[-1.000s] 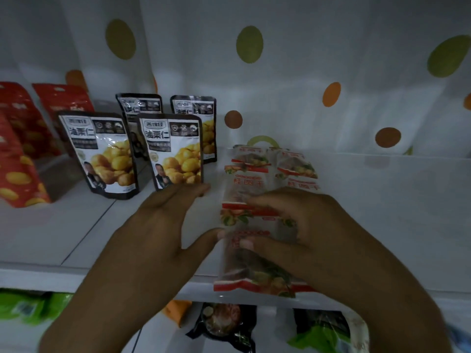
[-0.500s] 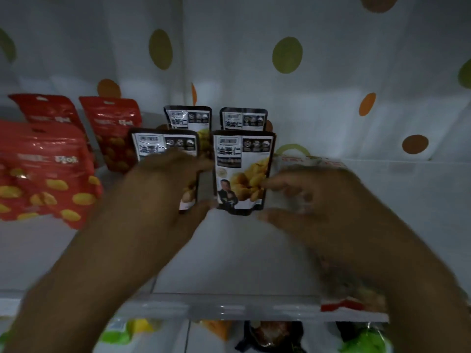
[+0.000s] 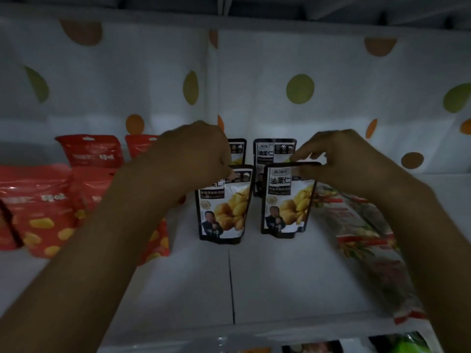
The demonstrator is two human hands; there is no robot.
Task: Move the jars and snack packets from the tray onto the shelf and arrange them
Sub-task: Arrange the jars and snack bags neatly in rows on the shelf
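Pouches, black and white with yellow nuts printed on the front: 4 counted, all upright on the white shelf (image 3: 280, 276), in two rows of two.

- Near left pouch (image 3: 224, 212) and near right pouch (image 3: 285, 200) stand side by side with a narrow gap between them.
- Far left pouch (image 3: 238, 151) and far right pouch (image 3: 270, 151) stand just behind them, the far left one mostly hidden by the hand in front.

Left hand (image 3: 193, 154): fingers curled down over the top left corner of the near left pouch, gripping its upper edge as far as can be seen.
Right hand (image 3: 339, 161): thumb and forefinger pinch the top edge of the near right pouch, the other fingers loosely bent above it.

Red packets (image 3: 38, 207) with yellow pieces on them: at least 4, grouped on the left of the shelf in near and far rows. The left forearm crosses in front of some, so the exact count is uncertain.

Strip of clear sachets (image 3: 356, 225) with red bands lies flat on the right of the shelf, running from just right of the near right pouch out to the near edge. Number of sachets cannot be told; partly under the right forearm.

Backdrop (image 3: 254, 98) white with green, orange and brown dots. Below the near edge, a green packet (image 3: 405, 345) shows on a lower level.
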